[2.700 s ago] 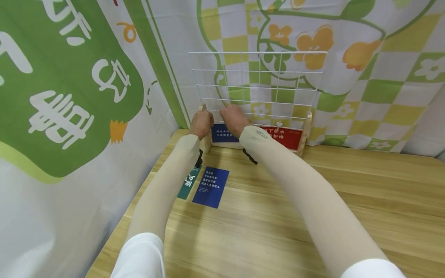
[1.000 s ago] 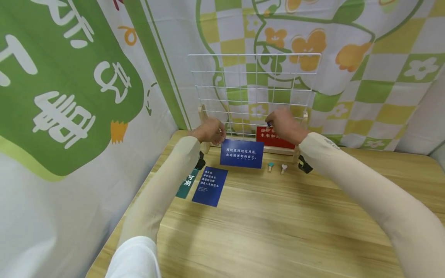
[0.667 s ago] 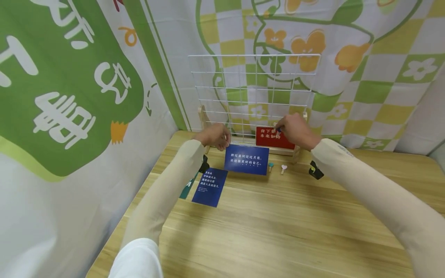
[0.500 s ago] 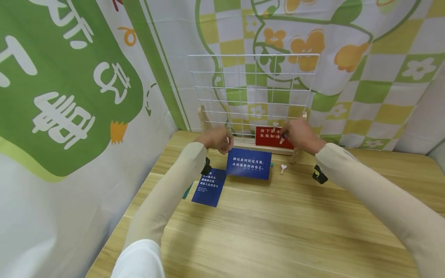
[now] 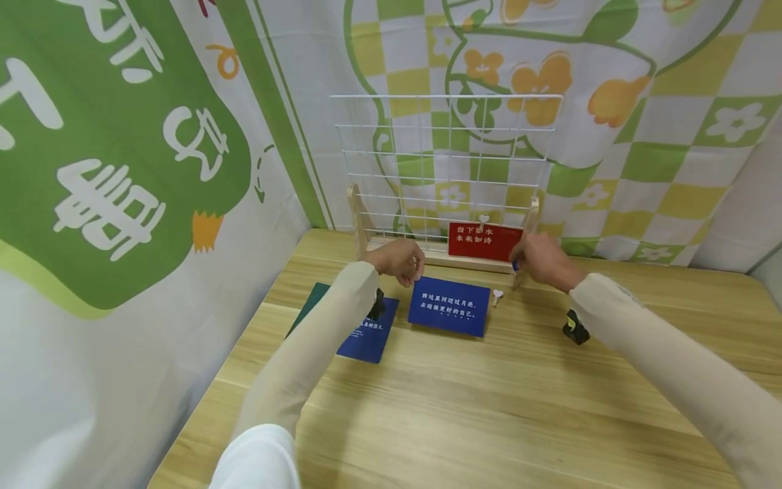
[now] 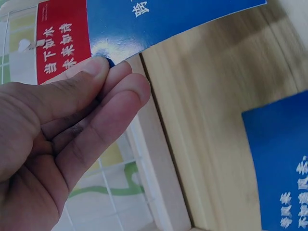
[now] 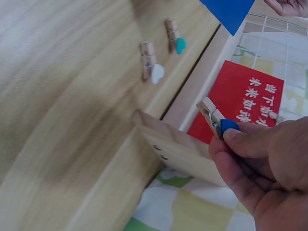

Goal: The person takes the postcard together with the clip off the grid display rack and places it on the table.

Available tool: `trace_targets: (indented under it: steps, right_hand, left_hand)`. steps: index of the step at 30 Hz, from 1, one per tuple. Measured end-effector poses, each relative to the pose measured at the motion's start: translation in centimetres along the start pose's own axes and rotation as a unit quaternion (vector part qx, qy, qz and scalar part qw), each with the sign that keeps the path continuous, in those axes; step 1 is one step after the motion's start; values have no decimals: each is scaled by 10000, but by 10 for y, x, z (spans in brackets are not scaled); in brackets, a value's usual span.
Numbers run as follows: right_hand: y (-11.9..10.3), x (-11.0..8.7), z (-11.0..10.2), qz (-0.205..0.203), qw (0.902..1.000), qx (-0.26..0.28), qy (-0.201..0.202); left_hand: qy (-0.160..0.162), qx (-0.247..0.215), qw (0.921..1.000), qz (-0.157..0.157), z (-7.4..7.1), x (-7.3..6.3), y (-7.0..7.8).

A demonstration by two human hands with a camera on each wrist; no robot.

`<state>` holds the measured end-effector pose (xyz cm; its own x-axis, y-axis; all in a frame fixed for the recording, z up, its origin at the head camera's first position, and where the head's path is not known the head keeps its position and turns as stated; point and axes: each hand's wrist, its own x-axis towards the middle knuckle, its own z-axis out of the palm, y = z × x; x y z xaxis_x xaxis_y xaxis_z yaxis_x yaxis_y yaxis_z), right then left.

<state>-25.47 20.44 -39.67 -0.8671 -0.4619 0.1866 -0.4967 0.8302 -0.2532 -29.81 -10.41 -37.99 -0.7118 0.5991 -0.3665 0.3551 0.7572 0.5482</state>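
Note:
In the head view my left hand [image 5: 397, 261] pinches a blue card [image 5: 452, 307] with white writing by its upper left corner, above the table in front of the rack. My right hand [image 5: 544, 259] is by the rack's right post. In the right wrist view it pinches a small wooden clothespin [image 7: 211, 115] by its blue heart [image 7: 228, 126] end, between thumb and finger. A red card [image 5: 485, 242] hangs low on the white wire grid [image 5: 449, 96] under a white heart clothespin [image 5: 484, 220]. The left wrist view shows thumb and finger on the blue card's corner.
A second blue card [image 5: 369, 339] and a green card [image 5: 313, 299] lie on the table [image 5: 464, 407], partly under my left forearm. A white heart clothespin [image 5: 497, 297] and a teal heart clothespin [image 7: 176, 38] lie before the rack's wooden base [image 5: 440, 258]. Printed cloth [image 5: 702, 115] stands behind.
The blue card has come away from the grid, forward and rightward with my left hand. My right hand has moved right and lower, carrying the blue heart clothespin.

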Motion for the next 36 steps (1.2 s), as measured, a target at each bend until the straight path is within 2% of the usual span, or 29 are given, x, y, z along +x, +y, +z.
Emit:
trace_targets:
  steps: [4,9,14,19,24,31,36]
  right_hand:
    - [6,-4,8,-140,9997,-86,-152]
    - [9,-9,17,-97,9994,-22,-338]
    - [11,-13,27,-211,9990,-37,-389]
    - [12,-17,35,-180,9988,82,-450]
    - [14,-20,43,-302,9988,-74,-365]
    - [17,-17,46,-141,9990,65,-418]
    - [20,-16,50,-87,9988,50,-480]
  left_hand:
    - [-125,2,9999,15,8,6,-2]
    - [-234,50,9997,6,17,13,-3]
    - [-300,205,9993,-85,24,18,-4]
    - [-169,397,9990,-110,32,24,-6]
    - [-109,389,9990,-192,40,29,-10]
    - [-78,612,9978,-233,47,32,-12]
    - [-40,647,9968,-474,52,37,-12]
